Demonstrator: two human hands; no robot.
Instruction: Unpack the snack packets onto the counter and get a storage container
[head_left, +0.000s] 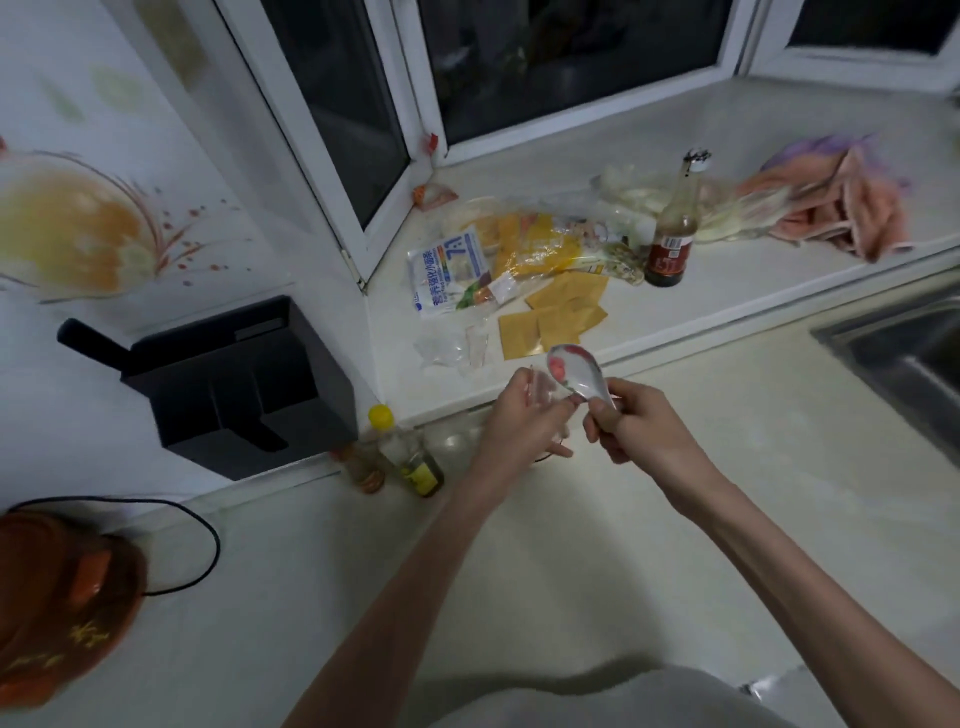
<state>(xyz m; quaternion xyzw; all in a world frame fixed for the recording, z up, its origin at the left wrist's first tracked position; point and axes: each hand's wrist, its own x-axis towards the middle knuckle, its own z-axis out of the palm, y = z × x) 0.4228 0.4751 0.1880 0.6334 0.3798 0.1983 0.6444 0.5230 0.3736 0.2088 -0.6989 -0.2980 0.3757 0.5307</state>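
Note:
My right hand (631, 421) grips the handle of a white ceramic spoon (576, 371) with a red flower pattern, held above the counter's front ledge. My left hand (519, 415) is beside the spoon's bowl, its fingers pinching a small clear wrapper against the bowl. Behind the hands, on the raised windowsill, lie several flat yellow snack packets (556, 312), a yellow plastic bag (535, 244), a white and blue noodle packet (452, 275) and a crumpled clear wrapper (452, 348). No storage container is in view.
A dark sauce bottle (672, 234) stands on the sill beside pink cloths (836, 202). Two small bottles (400, 457) lean below the sill. A black knife block (234, 384) hangs at left, an orange cooker lid (57, 597) at bottom left, a sink (914, 353) at right.

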